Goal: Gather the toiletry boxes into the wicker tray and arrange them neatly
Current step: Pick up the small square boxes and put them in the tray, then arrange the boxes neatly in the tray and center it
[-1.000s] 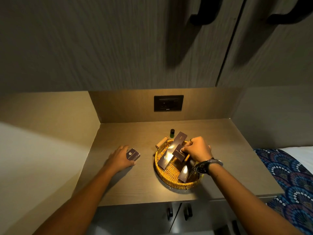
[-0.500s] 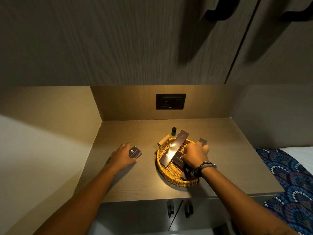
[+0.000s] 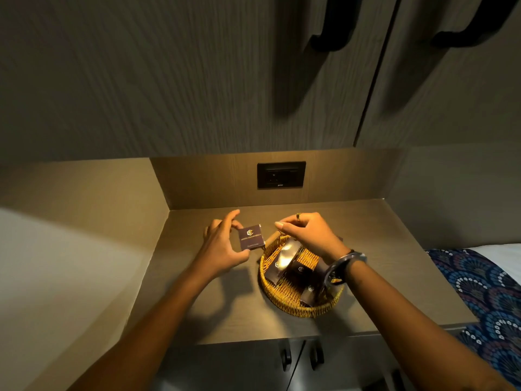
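Note:
A round wicker tray [image 3: 282, 301] sits on the wooden shelf [image 3: 214, 311]. In it lie a long dark box [image 3: 282, 259], tilted on the far rim, and two smaller dark boxes [image 3: 299, 270] [image 3: 310, 292]. My left hand [image 3: 221, 246] holds a small square dark box [image 3: 251, 237] with a gold logo, lifted off the shelf just left of the tray. My right hand [image 3: 308, 235] hovers over the tray's far edge with fingers curled. A tan tube [image 3: 272, 237] pokes out beneath its thumb; I cannot tell if the hand grips it.
A black wall socket [image 3: 281, 174] is on the back panel. Cupboard doors with black handles [image 3: 332, 38] hang overhead. A side wall closes the shelf on the left. A bed with a patterned blue cover [image 3: 485, 283] lies to the right. Lower cabinet handles [image 3: 286, 359] sit below the shelf edge.
My left hand has picked the square box up off the shelf and carried it right, toward the tray. My right hand has left the boxes and moved to the tray's far-left edge.

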